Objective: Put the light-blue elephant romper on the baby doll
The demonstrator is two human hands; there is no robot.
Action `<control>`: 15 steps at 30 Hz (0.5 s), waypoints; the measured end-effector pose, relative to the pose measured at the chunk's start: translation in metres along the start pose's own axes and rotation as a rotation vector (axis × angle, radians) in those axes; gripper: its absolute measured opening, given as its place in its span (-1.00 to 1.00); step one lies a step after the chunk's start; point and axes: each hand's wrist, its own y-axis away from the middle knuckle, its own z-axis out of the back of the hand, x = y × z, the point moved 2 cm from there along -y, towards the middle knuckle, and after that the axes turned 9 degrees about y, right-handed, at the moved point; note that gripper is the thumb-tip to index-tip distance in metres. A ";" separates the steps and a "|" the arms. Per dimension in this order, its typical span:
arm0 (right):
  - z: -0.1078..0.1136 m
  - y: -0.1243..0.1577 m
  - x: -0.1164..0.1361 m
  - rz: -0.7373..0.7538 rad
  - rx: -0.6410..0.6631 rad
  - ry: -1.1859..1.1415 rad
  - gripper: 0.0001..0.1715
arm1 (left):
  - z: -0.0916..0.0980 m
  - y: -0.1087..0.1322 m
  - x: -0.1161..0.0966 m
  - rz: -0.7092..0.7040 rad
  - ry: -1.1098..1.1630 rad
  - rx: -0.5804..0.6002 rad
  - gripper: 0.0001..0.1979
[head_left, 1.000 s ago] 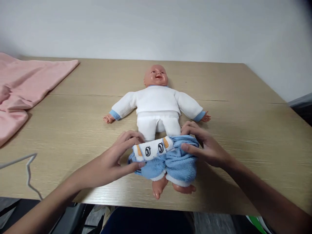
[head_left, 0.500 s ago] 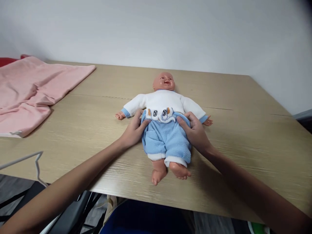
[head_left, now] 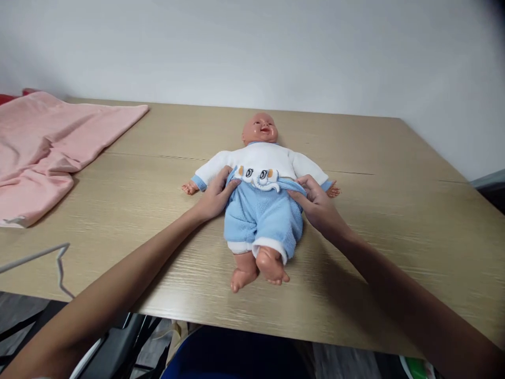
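Blue fleece trousers (head_left: 265, 210) have risen waist-high on the white-shirted plastic doll (head_left: 263, 157); left hand (head_left: 215, 196) and right hand (head_left: 319, 206) fingers clamp them.

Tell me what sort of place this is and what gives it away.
Probably an indoor workroom or office, though the view is too narrow to be sure: a wood-grain table stands before a plain pale wall, with a clothed doll lying on it.
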 end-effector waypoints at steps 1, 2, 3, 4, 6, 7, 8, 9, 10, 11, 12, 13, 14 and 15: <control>-0.002 -0.002 -0.003 -0.010 0.001 -0.010 -0.55 | 0.000 -0.007 0.002 0.002 0.036 0.015 -0.51; -0.004 -0.003 -0.005 -0.023 0.003 -0.018 -0.53 | 0.001 -0.014 0.004 0.010 0.079 0.040 -0.48; -0.005 -0.004 -0.008 -0.039 0.001 -0.025 -0.51 | 0.001 -0.020 0.006 0.021 0.118 0.068 -0.46; -0.006 -0.005 -0.011 -0.057 -0.004 -0.030 -0.50 | 0.001 -0.025 0.007 0.034 0.144 0.092 -0.44; -0.007 -0.007 -0.016 -0.087 -0.023 -0.042 -0.49 | 0.000 -0.032 0.006 0.058 0.159 0.131 -0.41; -0.007 -0.008 -0.018 -0.097 -0.031 -0.049 -0.48 | 0.000 -0.033 0.005 0.063 0.159 0.146 -0.40; -0.007 -0.010 -0.020 -0.103 -0.035 -0.058 -0.48 | -0.001 -0.034 0.004 0.066 0.159 0.161 -0.38; -0.006 -0.011 -0.021 -0.104 -0.031 -0.067 -0.47 | -0.001 -0.033 0.002 0.070 0.157 0.176 -0.37; -0.005 -0.011 -0.021 -0.103 -0.027 -0.075 -0.47 | -0.001 -0.032 0.001 0.074 0.153 0.192 -0.36; -0.004 -0.012 -0.020 -0.100 -0.024 -0.076 -0.47 | -0.001 -0.031 -0.001 0.083 0.152 0.211 -0.36; -0.003 -0.011 -0.018 -0.094 -0.026 -0.070 -0.49 | -0.001 -0.030 -0.002 0.094 0.158 0.232 -0.37; -0.001 -0.010 -0.016 -0.083 -0.036 -0.054 -0.51 | -0.001 -0.030 -0.002 0.105 0.170 0.252 -0.39; 0.001 -0.008 -0.014 -0.068 -0.055 -0.029 -0.53 | 0.000 -0.029 -0.003 0.115 0.187 0.267 -0.40; 0.003 -0.006 -0.011 -0.051 -0.081 0.004 -0.52 | 0.000 -0.028 -0.003 0.120 0.206 0.274 -0.41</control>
